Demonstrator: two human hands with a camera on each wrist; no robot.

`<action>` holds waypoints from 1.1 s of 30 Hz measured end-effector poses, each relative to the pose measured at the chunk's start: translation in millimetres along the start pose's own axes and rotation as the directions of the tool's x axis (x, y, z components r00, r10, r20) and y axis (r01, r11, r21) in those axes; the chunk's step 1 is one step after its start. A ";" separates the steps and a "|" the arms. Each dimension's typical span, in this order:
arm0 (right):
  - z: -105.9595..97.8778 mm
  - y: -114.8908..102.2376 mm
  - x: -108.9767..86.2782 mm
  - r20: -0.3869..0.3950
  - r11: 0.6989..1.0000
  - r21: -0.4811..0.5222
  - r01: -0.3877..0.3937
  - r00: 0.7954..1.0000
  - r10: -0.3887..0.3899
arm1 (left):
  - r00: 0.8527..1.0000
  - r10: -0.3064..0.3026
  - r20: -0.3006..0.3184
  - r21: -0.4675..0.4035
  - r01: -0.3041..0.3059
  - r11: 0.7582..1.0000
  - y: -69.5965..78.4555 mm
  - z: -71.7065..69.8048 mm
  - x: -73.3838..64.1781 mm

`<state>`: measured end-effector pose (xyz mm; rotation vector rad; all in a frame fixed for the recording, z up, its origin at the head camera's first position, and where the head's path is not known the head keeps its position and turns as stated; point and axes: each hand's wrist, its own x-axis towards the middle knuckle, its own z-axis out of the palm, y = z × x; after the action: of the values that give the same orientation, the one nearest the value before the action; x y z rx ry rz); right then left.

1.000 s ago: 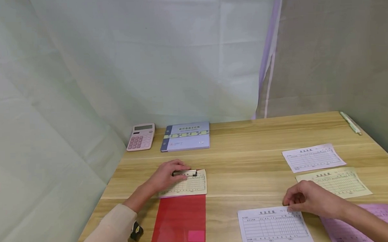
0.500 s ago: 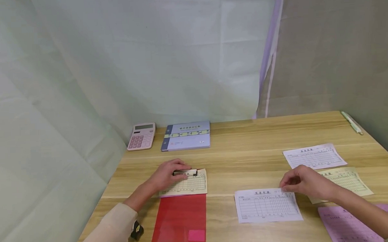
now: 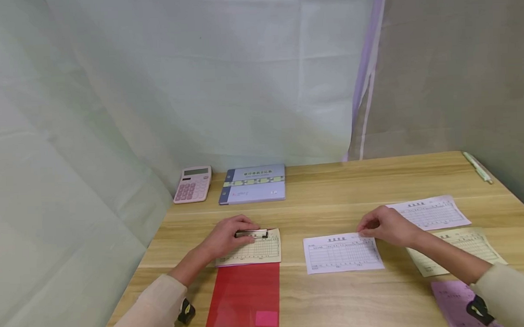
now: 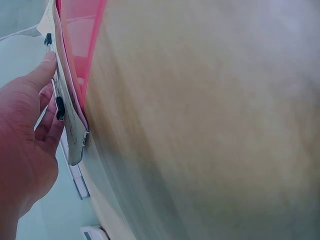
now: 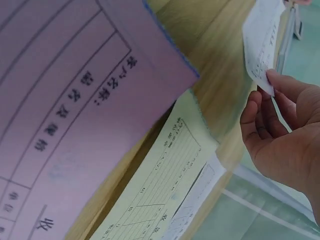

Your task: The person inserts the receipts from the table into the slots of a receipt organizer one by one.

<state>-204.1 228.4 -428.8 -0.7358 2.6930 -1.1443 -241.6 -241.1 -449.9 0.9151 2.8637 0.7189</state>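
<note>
My left hand (image 3: 229,236) grips the metal clip (image 3: 252,233) at the top of a red clipboard (image 3: 245,296). In the left wrist view the thumb (image 4: 45,70) lies on the clip, with the fingers behind it. Yellow and pink form slips (image 3: 256,250) sit under that clip. To the right, my right hand (image 3: 387,226) pinches a white printed form (image 3: 343,254) by its top right corner. In the right wrist view the form (image 5: 261,42) hangs from thumb and fingertips.
At the right lie another white form (image 3: 437,212), a yellow form (image 3: 468,247) and a pink form (image 3: 450,301), partly under the right sleeve. A pink calculator (image 3: 193,185) and a blue account book (image 3: 253,184) are at the back left; a pen (image 3: 477,167) is at the right edge.
My right hand has carried the white form away from me and leftward, closer to the clipboard. My left hand has stayed at the clip.
</note>
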 end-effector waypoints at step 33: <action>-2.6 12.5 -8.8 -0.030 0.997 -0.062 -0.043 0.999 0.041 | 0.999 -0.030 0.031 0.046 0.029 0.999 1.6 -1.2 0.0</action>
<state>-202.0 241.8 -436.5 -0.6732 2.7657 -1.0738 -241.0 -240.4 -448.1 0.8792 2.8704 0.6331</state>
